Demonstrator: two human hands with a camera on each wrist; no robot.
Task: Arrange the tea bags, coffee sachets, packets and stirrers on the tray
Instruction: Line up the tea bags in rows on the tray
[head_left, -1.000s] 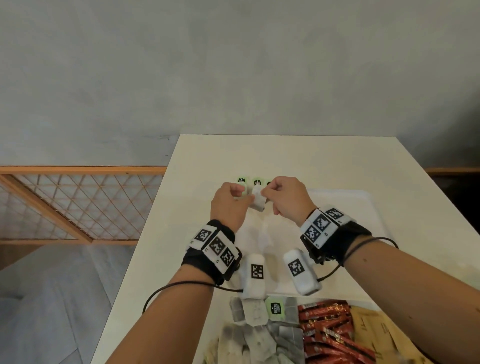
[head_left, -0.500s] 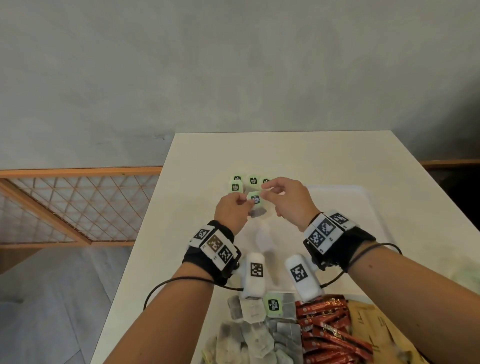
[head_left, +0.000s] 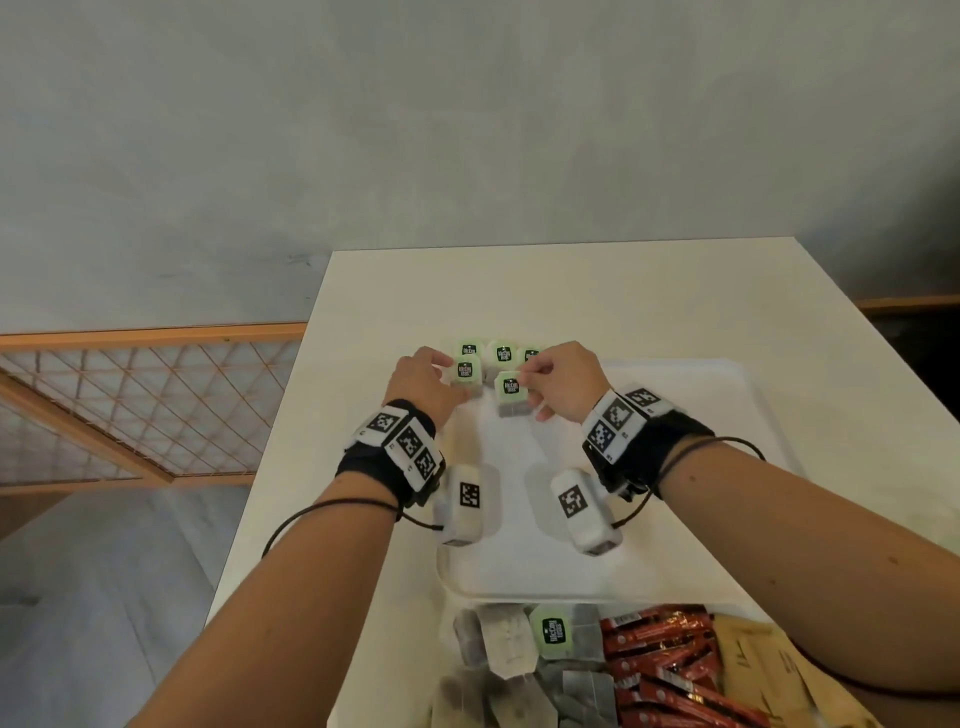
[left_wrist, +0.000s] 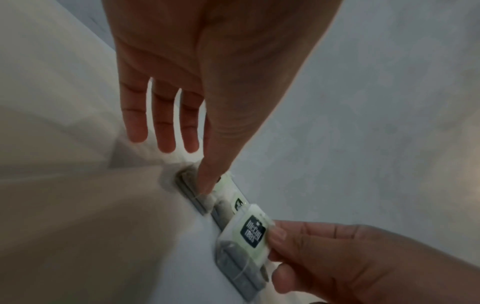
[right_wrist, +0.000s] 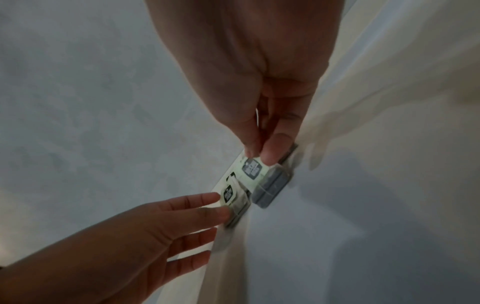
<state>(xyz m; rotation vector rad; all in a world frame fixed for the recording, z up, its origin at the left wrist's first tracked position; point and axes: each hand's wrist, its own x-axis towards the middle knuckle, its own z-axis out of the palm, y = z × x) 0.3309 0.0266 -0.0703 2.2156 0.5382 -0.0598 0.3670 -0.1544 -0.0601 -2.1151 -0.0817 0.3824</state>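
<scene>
On the left, past the bench (head_left: 363, 291) edge, is a wooden lattice screen (head_left: 130, 405). The white tray (head_left: 675, 519) lies on the bench, and its far left corner holds a small bunch of tea bags with green tags.

The left hand (head_left: 423, 387) has an open grip. Its fingers are mostly straight, and the thumb and first finger touch the tea bag at the left (head_left: 465, 371), pressing it flat on the tray. It lies just in front of the back row of tea bags (head_left: 503, 354).

Just to the right, the right hand (head_left: 563, 382) has a closed grip on the tea bag being placed (head_left: 511, 395). The thumb and first finger pinch its green tag at the far corner. This bag sits just beside the left one, low on the tray; I cannot tell if it lies fully flat. Its long side runs from near to far, with the tag at the far end and the grey pouch (right_wrist: 270, 187) toward the person.

A tea bag is likely very light, soft and floppy. It could tear or slide easily. The stiff paper tag looks like the best place to hold it.

At the near edge wait the loose tea bags (head_left: 509, 654), red coffee sachets (head_left: 660, 670) and brown packets (head_left: 763, 670).
</scene>
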